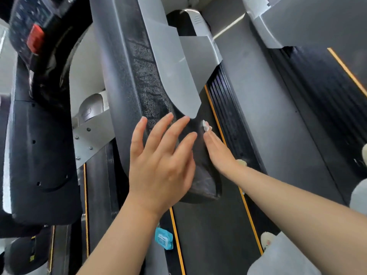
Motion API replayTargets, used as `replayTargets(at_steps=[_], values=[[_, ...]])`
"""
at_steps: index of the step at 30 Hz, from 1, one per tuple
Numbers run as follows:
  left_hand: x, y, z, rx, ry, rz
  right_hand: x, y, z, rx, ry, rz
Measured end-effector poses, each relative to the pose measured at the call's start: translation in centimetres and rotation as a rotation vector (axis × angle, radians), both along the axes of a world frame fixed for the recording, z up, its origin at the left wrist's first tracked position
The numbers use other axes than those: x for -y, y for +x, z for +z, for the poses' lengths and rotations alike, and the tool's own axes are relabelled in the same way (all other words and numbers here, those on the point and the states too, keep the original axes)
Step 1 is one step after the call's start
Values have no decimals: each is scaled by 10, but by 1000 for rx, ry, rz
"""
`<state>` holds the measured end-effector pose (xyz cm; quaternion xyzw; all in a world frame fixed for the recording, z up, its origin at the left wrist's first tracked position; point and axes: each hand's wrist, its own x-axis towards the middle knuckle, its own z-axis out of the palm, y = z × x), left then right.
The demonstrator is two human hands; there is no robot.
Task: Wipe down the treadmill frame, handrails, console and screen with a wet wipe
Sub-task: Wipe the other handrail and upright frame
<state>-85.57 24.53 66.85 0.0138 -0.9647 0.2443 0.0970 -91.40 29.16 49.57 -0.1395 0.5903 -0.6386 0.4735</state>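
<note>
The black textured handrail (139, 80) of the treadmill runs through the middle of the head view, with a grey frame panel (174, 72) along its right side. My left hand (160, 161) lies flat on the handrail's lower end, fingers straight and spread. My right hand (218, 151) is seen edge-on against the handrail's right side. Its straight fingers press a white wet wipe (207, 126), which bunches out at the fingertips. The console (25, 26) with a red stop button (35, 39) is at the top left.
A blue wet-wipe pack (163, 238) lies below, beside the orange-edged belt (208, 235). A black side cover (43, 165) fills the left. A neighbouring treadmill (317, 96) stands to the right. My slippered foot (267, 240) is on the belt edge.
</note>
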Motion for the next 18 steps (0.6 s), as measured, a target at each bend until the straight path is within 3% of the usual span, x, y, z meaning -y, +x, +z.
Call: replayTargets(at_steps=[3, 9, 14, 18], values=[[-3, 1, -1, -29, 2, -4, -18, 16, -4, -5, -43, 22], [-3, 2, -4, -26, -9, -9, 23, -36, 11, -77, 30, 17], [-2, 3, -5, -87, 11, -10, -54, 33, 35, -243, -230, 125], [-3, 3, -5, -118, 30, -4, -45, 20, 38, -273, -159, 169]])
